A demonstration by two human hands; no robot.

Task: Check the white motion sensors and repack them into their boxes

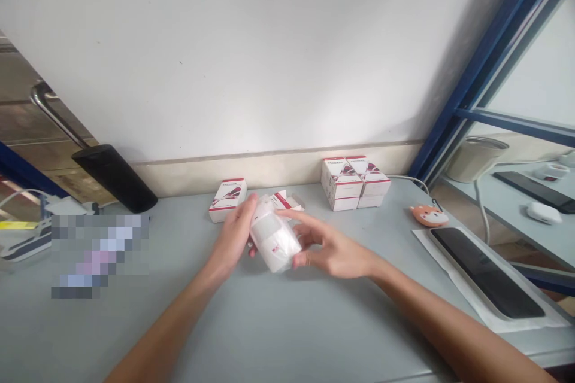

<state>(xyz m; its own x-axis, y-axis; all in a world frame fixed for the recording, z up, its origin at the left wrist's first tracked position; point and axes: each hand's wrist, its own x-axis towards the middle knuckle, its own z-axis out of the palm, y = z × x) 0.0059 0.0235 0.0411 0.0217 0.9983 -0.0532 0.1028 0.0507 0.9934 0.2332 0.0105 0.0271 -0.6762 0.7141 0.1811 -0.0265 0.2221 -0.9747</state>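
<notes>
Gripping the white device (275, 240) in its clear wrapping, the left hand (233, 233) holds it from the nine-o'clock side, thumb along the upper edge and fingertips showing beneath. Take the device as the clock's centre, near the middle of the view, with twelve toward the wall. The right hand (335, 248) curves half-open around its three-o'clock side, thumb and fingers at the wrapping; whether it grips or merely touches, I cannot tell.

The loose, glossy film looks slippery, so a light hold could let the device slide or twist out and knock on the counter (215, 323). Pushing it toward twelve could shove the partly hidden carton (281, 197) just behind it, and a swing toward one could upset the stacked boxes (344, 191).

The counter is a smooth grey-blue, with a pale wall (251, 60) rising at twelve. A single red-and-white box (227, 200) sits at eleven, and a black cylinder (114, 178) leans between nine and ten. Near three sits an orange animal figure (429, 215); just beyond, toward four, a dark-screened phone (487, 272) lies on white paper (492, 322). Blue framing (467, 81) with glass slants up at two.
</notes>
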